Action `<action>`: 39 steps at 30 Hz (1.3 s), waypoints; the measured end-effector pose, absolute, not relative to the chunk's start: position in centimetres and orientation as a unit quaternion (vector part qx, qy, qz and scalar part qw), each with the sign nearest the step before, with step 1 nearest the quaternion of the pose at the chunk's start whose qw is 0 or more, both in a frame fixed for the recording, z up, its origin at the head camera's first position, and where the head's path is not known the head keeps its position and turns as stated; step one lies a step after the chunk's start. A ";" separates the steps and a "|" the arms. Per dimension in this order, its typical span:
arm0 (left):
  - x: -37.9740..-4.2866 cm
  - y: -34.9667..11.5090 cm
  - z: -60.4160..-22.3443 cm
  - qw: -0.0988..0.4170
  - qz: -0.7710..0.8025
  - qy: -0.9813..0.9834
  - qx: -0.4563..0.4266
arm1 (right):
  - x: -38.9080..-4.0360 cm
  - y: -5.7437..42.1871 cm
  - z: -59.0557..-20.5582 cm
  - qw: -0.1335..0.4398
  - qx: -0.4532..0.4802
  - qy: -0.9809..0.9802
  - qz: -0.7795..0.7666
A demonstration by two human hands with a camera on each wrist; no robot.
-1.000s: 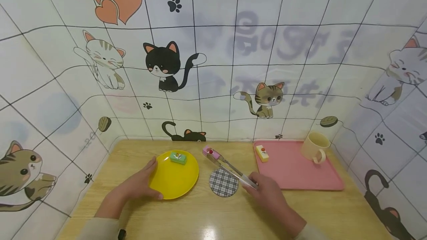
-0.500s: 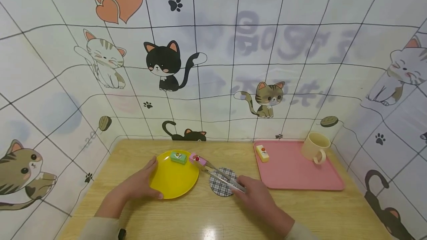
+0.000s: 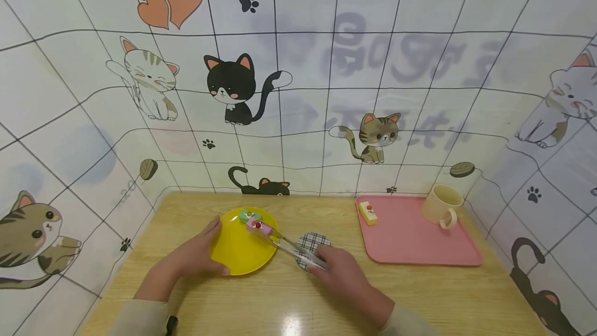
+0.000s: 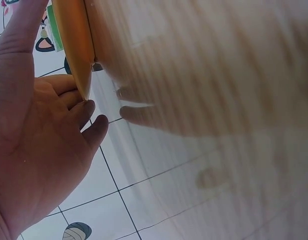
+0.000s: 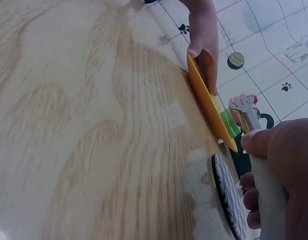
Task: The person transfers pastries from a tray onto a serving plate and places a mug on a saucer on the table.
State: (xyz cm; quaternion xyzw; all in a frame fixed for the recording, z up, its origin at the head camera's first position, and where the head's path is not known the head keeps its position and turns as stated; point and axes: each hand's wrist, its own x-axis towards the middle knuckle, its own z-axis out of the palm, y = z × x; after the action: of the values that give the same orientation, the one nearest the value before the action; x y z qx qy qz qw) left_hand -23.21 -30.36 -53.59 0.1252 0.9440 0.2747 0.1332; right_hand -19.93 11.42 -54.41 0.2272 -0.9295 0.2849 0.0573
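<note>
My right hand [image 3: 342, 271] grips metal tongs [image 3: 291, 249] with a pale handle. Between the tongs' tips is a small pink toy cake [image 3: 262, 226] with a red berry, over the upper part of a yellow plate [image 3: 237, 255]. Just behind it a green toy cake [image 3: 244, 214] rests on the plate, partly covered by the pink one in the head view. My left hand [image 3: 198, 253] holds the plate's left rim, thumb at the near side and fingers at the far side. In the left wrist view its fingertips [image 4: 99, 125] curl up at the plate's edge.
A round plaid coaster [image 3: 319, 239] lies under the tongs' handle. To the right is a pink tray [image 3: 420, 245] bearing a yellow toy cake [image 3: 367, 213] and a cream mug [image 3: 442, 205]. A cat-printed wall covering [image 3: 303, 113] surrounds the wooden table [image 3: 261, 305].
My right hand has moved left with the tongs, bringing the pink toy cake from above the coaster to over the yellow plate beside the green one. My left hand stays at the plate.
</note>
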 end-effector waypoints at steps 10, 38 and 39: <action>-23.4 -30.4 -53.8 0.129 0.268 0.946 0.130 | -20.9 8.4 -54.8 0.026 0.234 -0.930 0.281; -23.4 -30.6 -53.9 0.120 0.268 0.945 0.141 | -22.3 4.0 -54.3 -0.019 0.213 -0.936 0.278; -23.4 -30.6 -53.9 0.120 0.268 0.945 0.142 | -22.4 3.9 -54.3 -0.017 0.215 -0.937 0.274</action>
State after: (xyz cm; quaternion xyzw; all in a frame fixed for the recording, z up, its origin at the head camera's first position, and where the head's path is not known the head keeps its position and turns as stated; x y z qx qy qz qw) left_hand -23.43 -30.58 -53.91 0.1419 0.9454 0.2680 0.1197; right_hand -22.42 3.94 -54.28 0.2150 -0.9371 0.2744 -0.0165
